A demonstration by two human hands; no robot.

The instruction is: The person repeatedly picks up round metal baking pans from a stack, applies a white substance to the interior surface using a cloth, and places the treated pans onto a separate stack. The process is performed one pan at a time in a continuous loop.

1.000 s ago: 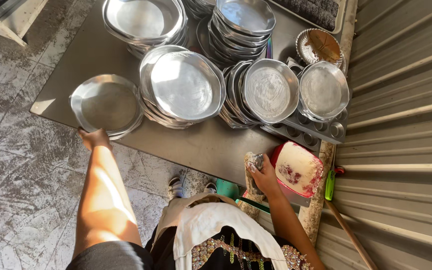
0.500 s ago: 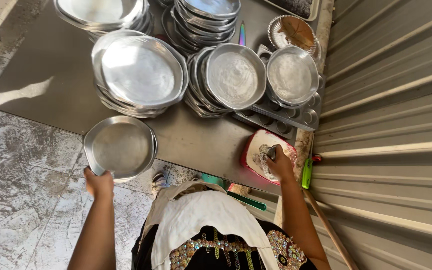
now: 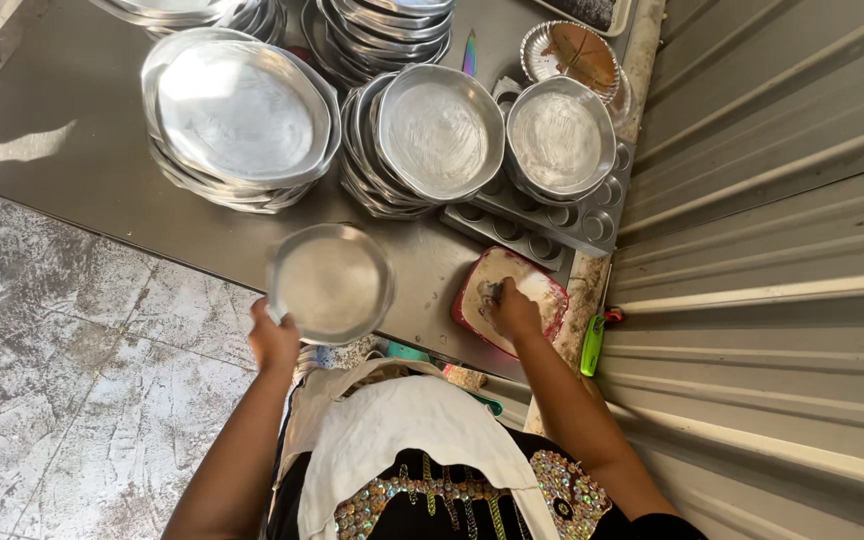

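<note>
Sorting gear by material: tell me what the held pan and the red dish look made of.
Pan: thin, dull silver metal, likely aluminium, going by its matte grey sheen. Red dish: probably plastic or enamel; coloured rim, pale smeared inside, so unclear.

No packages, labels, signs or screens show anywhere in this view; nothing on the table or along the wall beside it bears a printed label or display.
</note>
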